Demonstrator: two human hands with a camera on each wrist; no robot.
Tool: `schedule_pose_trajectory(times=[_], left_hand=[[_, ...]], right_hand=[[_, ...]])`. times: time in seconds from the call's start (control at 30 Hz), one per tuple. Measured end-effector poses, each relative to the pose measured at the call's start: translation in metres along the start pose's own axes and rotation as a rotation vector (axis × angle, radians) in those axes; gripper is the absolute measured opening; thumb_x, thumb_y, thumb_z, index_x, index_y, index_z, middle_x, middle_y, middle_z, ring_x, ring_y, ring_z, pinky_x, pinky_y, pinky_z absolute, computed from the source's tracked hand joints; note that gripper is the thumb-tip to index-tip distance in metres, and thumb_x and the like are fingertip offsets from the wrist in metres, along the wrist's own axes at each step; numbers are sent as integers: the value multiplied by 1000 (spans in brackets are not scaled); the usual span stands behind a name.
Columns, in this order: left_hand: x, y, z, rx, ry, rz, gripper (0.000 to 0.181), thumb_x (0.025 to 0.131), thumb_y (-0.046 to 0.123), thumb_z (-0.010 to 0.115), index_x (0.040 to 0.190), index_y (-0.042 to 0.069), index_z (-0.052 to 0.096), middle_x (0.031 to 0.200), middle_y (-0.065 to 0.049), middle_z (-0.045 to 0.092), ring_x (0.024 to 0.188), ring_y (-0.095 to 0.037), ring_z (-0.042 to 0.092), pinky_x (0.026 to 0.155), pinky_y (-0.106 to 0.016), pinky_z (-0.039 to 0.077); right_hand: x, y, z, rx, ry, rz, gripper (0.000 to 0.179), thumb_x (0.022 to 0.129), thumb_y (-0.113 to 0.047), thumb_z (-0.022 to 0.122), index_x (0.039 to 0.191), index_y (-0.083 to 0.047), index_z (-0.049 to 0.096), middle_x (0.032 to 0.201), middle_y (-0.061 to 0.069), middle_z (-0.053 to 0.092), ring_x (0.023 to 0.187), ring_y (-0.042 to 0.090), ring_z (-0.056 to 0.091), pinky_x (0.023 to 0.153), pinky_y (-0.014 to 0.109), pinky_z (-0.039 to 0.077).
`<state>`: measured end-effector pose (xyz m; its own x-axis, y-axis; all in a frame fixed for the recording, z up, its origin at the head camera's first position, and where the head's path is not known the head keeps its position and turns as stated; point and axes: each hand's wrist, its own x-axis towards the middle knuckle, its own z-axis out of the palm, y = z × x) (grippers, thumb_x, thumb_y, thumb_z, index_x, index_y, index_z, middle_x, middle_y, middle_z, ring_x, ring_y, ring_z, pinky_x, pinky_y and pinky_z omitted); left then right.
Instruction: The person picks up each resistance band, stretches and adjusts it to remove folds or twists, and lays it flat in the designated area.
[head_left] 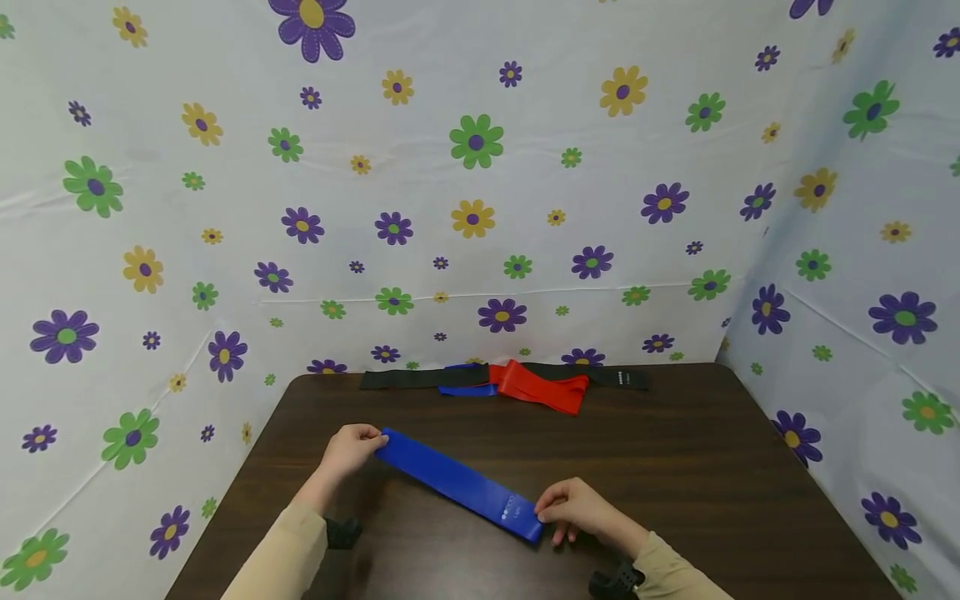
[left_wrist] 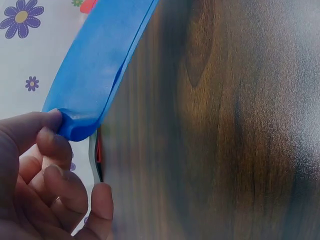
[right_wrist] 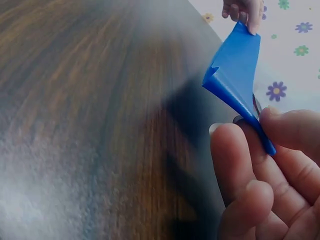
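Note:
A flat blue resistance band (head_left: 457, 482) stretches between my two hands, slanting down from left to right above the dark table. My left hand (head_left: 351, 450) pinches its far end between thumb and index finger; in the left wrist view the band (left_wrist: 95, 70) shows two layers meeting in a fold at the fingertips. With thumb and fingers my right hand (head_left: 576, 510) pinches the near end, beside small pale printing. In the right wrist view that end of the band (right_wrist: 232, 75) curls over, its edge held between thumb and fingers.
Along the back edge of the brown table (head_left: 675, 467) lie a long black band (head_left: 420, 378), a folded red band (head_left: 543, 390) and another blue band (head_left: 468, 390), partly overlapping. A white flowered cloth (head_left: 420, 167) hangs behind and at the sides.

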<state>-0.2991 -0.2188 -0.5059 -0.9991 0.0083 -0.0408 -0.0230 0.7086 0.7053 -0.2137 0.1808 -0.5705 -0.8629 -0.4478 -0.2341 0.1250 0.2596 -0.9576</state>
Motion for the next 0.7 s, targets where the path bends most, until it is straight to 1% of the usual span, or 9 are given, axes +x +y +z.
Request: schedule_pose_trajectory(times=[0.13,0.3,0.4,0.5,0.6,0.7], left_hand=[[1,0,-2,-14,-13,-27,21,90,20,66,85,1,70,63,-2,60,66,-18,51,60,-29,36],[2,1,-4,-30,-21,-47,23,90,22,66,82,2,70,62,-3,62,70,-20,52,63,-31,37],[3,2,-4,-67,-31,-73,23,91,23,66,84,1,70,64,-7,64,66,-18,50,61,-30,36],[4,2,-4,-111,-39,-108,24,91,23,65,88,0,70,70,-12,67,63,-20,50,57,-29,39],[6,2,-4,-134,-42,-121,25,92,23,65,92,-1,70,76,-14,69,68,-26,56,55,-31,46],[6,4,-4,-146,-37,-119,25,91,23,65,92,-2,70,77,-10,71,80,-33,60,60,-37,51]], right_hand=[[1,-1,4,-3,-5,-10,13,83,-13,72,91,-3,71,72,8,68,50,11,62,40,20,44],[3,-1,6,-7,5,-13,12,82,-12,72,89,-3,71,72,6,68,55,13,63,44,22,47],[4,-1,7,-10,11,-18,12,82,-12,72,89,-2,71,73,5,68,57,14,64,46,24,49],[5,-1,7,-17,13,-25,12,82,-12,72,89,-2,71,73,4,68,58,14,63,48,25,50],[5,-2,8,-19,12,-27,12,82,-12,73,89,-2,71,73,4,68,58,14,63,48,25,51],[6,-2,9,-16,12,-30,12,82,-12,73,89,-1,71,73,4,68,58,14,64,48,25,51]])
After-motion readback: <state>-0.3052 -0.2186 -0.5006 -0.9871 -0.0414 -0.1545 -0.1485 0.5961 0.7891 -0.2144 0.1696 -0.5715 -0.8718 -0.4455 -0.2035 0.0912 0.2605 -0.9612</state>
